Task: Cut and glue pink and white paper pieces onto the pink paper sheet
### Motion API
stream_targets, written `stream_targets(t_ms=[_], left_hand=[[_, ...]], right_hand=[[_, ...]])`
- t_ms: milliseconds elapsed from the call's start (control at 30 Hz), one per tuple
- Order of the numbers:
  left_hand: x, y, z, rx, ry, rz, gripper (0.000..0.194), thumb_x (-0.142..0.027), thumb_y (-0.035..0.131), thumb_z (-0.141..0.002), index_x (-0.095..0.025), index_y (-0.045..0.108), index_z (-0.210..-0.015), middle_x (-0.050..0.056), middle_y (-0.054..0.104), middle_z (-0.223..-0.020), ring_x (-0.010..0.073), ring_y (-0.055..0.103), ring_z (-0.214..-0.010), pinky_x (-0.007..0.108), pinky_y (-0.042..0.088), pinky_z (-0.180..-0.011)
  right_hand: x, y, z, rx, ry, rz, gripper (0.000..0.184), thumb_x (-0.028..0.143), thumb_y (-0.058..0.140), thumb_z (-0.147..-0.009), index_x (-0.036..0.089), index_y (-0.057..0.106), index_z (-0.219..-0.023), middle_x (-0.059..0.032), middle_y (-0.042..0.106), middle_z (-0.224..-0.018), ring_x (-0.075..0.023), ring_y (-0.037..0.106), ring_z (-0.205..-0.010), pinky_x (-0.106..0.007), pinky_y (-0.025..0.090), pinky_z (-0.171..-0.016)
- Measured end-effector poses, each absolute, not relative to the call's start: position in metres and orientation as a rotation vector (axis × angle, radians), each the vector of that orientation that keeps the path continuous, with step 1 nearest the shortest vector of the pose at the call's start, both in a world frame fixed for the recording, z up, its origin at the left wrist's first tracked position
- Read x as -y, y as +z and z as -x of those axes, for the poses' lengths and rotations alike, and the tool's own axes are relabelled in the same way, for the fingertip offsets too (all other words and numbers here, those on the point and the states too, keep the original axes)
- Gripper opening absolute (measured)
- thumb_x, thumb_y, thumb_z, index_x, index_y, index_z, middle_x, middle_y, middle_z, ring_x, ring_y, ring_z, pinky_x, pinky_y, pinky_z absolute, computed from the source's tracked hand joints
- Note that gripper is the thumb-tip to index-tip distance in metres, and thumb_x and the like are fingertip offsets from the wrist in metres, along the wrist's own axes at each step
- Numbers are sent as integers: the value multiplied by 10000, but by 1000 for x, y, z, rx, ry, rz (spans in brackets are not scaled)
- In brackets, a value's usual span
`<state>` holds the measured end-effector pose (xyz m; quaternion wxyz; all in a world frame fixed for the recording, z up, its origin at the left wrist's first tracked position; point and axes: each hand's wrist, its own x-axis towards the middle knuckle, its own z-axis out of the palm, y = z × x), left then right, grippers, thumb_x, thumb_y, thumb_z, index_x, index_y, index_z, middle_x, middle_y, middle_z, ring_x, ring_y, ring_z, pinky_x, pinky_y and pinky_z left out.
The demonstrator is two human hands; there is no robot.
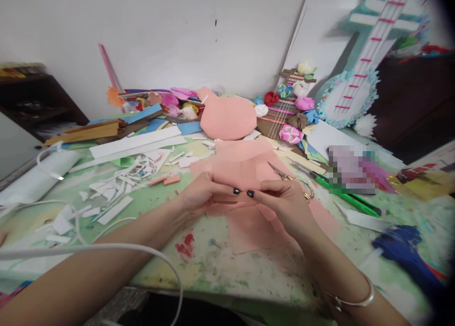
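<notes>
My left hand and my right hand meet over the middle of the table, both pinching a small piece of pink paper between thumbs and fingertips. Under them lie larger pink paper sheets. Small gold-handled scissors rest just behind my right hand, touching or close to its knuckles. A silver bangle circles my right wrist.
Paint-stained green table. White paper scraps lie to the left, with a white cable over my left arm. A round pink paper shape, paper flowers and a paper guitar stand behind. Green-handled tool and blue paper lie right.
</notes>
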<state>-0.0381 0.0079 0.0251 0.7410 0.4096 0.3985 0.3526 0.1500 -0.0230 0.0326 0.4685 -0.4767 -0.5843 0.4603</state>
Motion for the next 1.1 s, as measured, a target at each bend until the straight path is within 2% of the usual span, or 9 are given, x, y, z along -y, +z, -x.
stream_targets(t_ms=[133,267,500,667,767,933,1100], left_hand=[[-9,26,38,-887,824,-957,250,-125,791,-593,-101,756,-840,111,754,-899,225,705,-841,335,578,-786],[-8,28,38,-895,862,-1056,222,-136,782,-618,-89,759,-834,118,755,-859,213,705,-785,314,588,-720],[-4,31,38,-879,912,-1254,177,-135,761,-650,-105,763,-825,87,753,-781,188,700,-717,264,589,-617],[-1,36,35,-882,930,-1290,180,-120,758,-641,-78,757,-816,109,752,-792,221,708,-741,322,594,-686],[-1,37,34,-880,970,-1333,204,-98,755,-634,-84,757,-838,117,755,-856,223,708,-797,315,585,-734],[-3,36,35,-910,953,-1322,180,-140,776,-641,-87,748,-811,111,754,-818,195,706,-736,273,588,-665],[-4,33,37,-867,852,-1242,197,-174,756,-690,-102,757,-874,112,758,-808,181,712,-691,273,597,-659]], right_hand=[[23,35,-149,1375,1137,1172,154,290,749,-645,148,729,-591,-14,614,-519,-110,508,-499,-239,402,-476],[20,34,-150,1341,1217,1122,134,274,759,-635,142,742,-650,-31,659,-572,-127,579,-530,-248,461,-511],[20,34,-149,1401,1250,1097,120,259,739,-671,142,716,-687,-26,664,-625,-121,581,-557,-252,468,-536],[21,35,-147,1411,1289,1069,124,231,759,-640,147,670,-659,-1,637,-581,-129,598,-546,-245,464,-508],[20,34,-147,1393,1307,1044,111,222,754,-646,143,680,-669,-3,635,-583,-127,594,-545,-253,474,-519],[18,33,-149,1334,1313,1015,85,201,744,-651,150,675,-651,-15,656,-634,-122,584,-571,-260,472,-551],[19,34,-148,1287,1335,992,85,169,745,-634,156,663,-614,-12,656,-631,-118,580,-569,-259,469,-559]])
